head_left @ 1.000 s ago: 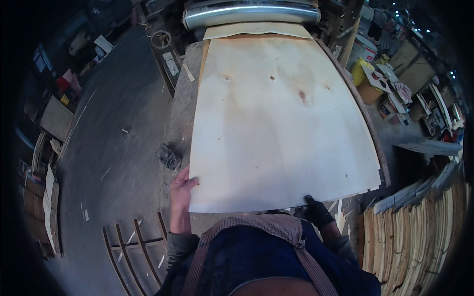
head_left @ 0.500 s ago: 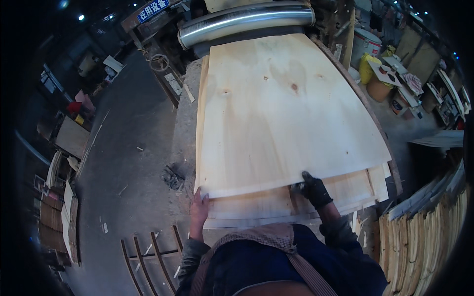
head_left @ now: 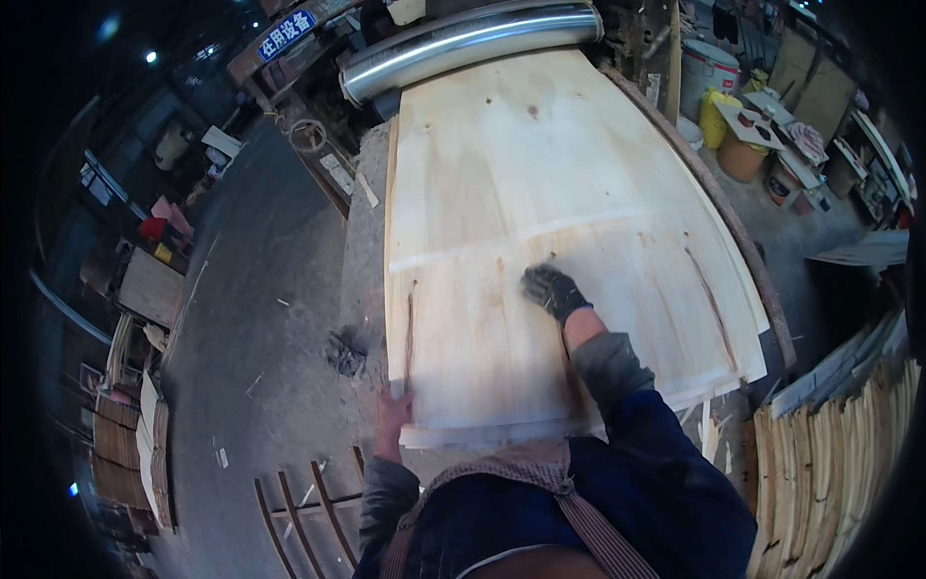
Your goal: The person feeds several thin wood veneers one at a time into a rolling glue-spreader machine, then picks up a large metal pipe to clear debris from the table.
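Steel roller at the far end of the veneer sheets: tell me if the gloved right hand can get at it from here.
Probably not: the right hand rests mid-sheet, arm stretched, and the steel roller lies well beyond, across bare veneer.

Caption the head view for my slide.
Gloved right hand presses a veneer sheet; bare left hand at its near corner.

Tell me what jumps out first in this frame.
The stack of pale veneer sheets fills the middle, with the gloved right hand pressed flat on the top sheet near a seam. The bare left hand grips the near-left corner of the stack. A shiny metal roller lies across the far end, and thin curved wood strips stand stacked at the right.
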{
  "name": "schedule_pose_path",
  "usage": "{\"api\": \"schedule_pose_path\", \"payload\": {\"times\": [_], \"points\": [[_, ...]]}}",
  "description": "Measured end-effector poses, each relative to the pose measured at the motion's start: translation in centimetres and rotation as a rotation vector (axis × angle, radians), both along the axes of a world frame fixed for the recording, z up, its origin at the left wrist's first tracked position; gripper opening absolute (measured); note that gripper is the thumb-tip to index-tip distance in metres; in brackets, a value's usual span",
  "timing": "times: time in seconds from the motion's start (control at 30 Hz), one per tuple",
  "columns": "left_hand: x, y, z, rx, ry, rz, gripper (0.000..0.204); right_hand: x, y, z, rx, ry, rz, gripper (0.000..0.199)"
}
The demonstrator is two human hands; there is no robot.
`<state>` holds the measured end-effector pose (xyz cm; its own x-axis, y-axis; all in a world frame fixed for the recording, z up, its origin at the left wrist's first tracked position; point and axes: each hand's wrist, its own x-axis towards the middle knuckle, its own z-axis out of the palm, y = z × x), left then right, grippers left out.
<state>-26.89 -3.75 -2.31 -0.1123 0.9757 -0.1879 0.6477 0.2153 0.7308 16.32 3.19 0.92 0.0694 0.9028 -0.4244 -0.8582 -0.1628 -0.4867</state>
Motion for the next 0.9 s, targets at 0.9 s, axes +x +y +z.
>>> {"api": "schedule_pose_path", "payload": {"times": [0.9], "points": [[-0.7,-2.0,13.0,0.028,-0.897,-0.022,0.035,-2.8,-29.7,3.0,-0.187,0.068,0.2,0.023]]}}
